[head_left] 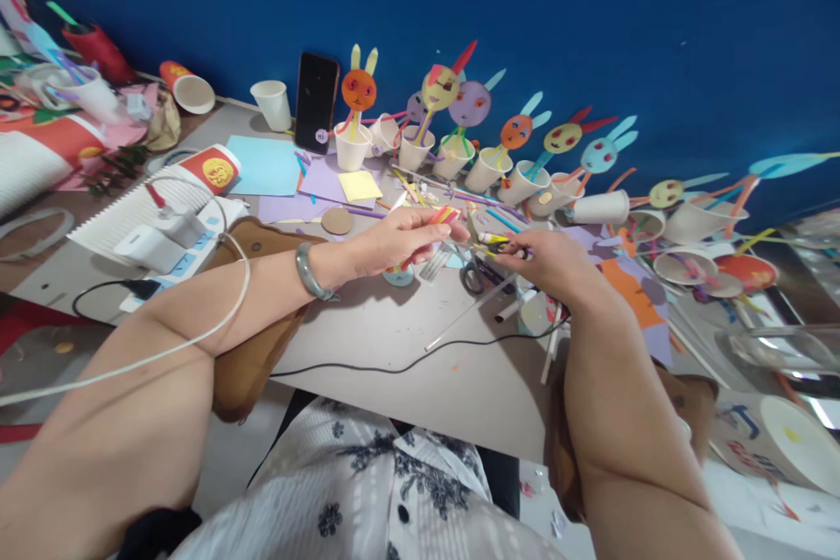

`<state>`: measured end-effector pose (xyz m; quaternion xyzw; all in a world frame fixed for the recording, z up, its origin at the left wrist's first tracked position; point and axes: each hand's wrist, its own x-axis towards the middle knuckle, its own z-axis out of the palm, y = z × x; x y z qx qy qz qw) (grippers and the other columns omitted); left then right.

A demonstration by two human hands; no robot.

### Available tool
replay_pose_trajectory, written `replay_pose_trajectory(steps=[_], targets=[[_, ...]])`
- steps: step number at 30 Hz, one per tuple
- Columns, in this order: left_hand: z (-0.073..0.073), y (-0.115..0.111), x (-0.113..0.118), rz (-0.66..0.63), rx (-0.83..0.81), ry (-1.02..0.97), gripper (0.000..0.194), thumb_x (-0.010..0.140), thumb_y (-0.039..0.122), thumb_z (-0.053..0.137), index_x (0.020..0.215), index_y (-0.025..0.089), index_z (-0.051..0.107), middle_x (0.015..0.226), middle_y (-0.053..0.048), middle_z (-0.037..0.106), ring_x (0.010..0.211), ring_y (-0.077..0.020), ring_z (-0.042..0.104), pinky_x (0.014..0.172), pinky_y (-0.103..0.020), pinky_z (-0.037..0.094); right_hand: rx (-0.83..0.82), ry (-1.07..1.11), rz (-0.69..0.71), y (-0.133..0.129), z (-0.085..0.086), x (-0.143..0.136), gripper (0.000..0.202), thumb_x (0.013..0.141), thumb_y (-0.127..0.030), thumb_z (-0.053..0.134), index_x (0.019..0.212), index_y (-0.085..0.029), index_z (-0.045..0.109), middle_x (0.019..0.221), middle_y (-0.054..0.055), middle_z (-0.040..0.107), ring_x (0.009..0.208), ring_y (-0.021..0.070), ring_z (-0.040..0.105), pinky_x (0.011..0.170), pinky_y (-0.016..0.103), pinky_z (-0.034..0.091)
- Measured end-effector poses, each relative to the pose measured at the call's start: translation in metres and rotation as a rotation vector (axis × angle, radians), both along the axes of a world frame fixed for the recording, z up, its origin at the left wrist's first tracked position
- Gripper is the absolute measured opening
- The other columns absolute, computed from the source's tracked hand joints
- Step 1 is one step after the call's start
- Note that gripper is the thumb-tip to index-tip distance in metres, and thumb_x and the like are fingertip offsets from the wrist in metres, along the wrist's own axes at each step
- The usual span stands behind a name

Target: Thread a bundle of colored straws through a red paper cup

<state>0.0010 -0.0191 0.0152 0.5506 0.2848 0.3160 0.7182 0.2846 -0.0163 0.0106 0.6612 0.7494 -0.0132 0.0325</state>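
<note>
While both forearms reach in over the grey table, the left hand has its thumb and forefinger closed on a small red and yellow piece, the other fingers loosely curled beneath. From where I stand, taking the blue wall as twelve o'clock, that piece sits about mid-table, just off the fingertips of the right hand. Those fingers are pinched round a slim yellow item, its tip pointing to nine o'clock, towards the left hand; I can't make out exactly what it is.

Just below the yellow item, at about seven o'clock from the right hand, lie dark-handled scissors, with a thin clear rod slanting near them. A black cable snakes across at six o'clock.

Up at twelve, along the wall, stand paper cups carrying round, long-eared paper faces on sticks, a couple of cups tipped over. At eleven a dark phone leans upright, with a light blue sheet lower down beside it and a yellow square on purple paper. Round at nine, white chargers sit in a power strip.
</note>
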Motion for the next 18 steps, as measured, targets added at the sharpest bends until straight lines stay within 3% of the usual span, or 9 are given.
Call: replay_pose_trajectory(steps=[2,5,12,15,18], targets=[[0.0,0.0,0.0,0.008,0.0,-0.002,0.023,0.102,0.016,0.053,0.107,0.009,0.074,0.062,0.006,0.049,0.047,-0.0032,0.04,0.046,-0.017,0.034,-0.018,0.017,0.002,0.0,0.0,0.001,0.031,0.092,-0.042,0.057,0.074,-0.023,0.075,0.079,0.008,0.075,0.074,0.0244,0.065,0.061,0.033,0.036],[0.001,0.0,0.0,0.005,0.003,0.001,0.024,0.103,0.015,0.051,0.107,0.009,0.074,0.063,0.006,0.051,0.046,-0.003,0.04,0.044,-0.017,0.032,0.035,0.096,0.008,-0.002,0.003,-0.001,0.026,0.09,-0.039,0.06,0.074,-0.024,0.075,0.085,0.009,0.078,0.08,0.0268,0.068,0.066,0.035,0.041],[-0.002,0.001,0.0,-0.01,0.01,-0.008,0.022,0.102,0.022,0.057,0.108,0.01,0.075,0.061,0.006,0.05,0.046,-0.0027,0.039,0.045,-0.017,0.029,0.204,0.76,0.049,-0.029,0.024,-0.037,0.02,0.082,-0.046,0.077,0.087,-0.027,0.075,0.089,0.006,0.079,0.088,0.028,0.073,0.082,0.041,0.058],[-0.004,0.002,0.001,-0.014,0.011,-0.025,0.02,0.099,0.024,0.061,0.105,0.01,0.075,0.061,0.007,0.05,0.046,-0.0029,0.039,0.046,-0.018,0.03,0.158,0.924,0.127,-0.037,0.022,-0.053,0.03,0.078,-0.049,0.083,0.098,-0.028,0.077,0.096,0.006,0.079,0.088,0.0255,0.074,0.085,0.041,0.06],[-0.005,0.002,0.001,-0.025,0.022,-0.024,0.021,0.097,0.027,0.064,0.105,0.01,0.075,0.061,0.007,0.049,0.048,-0.0037,0.041,0.048,-0.018,0.032,0.006,1.075,0.18,-0.034,0.011,-0.059,0.05,0.076,-0.056,0.085,0.116,-0.027,0.076,0.103,0.006,0.078,0.09,0.0231,0.073,0.085,0.039,0.06]])
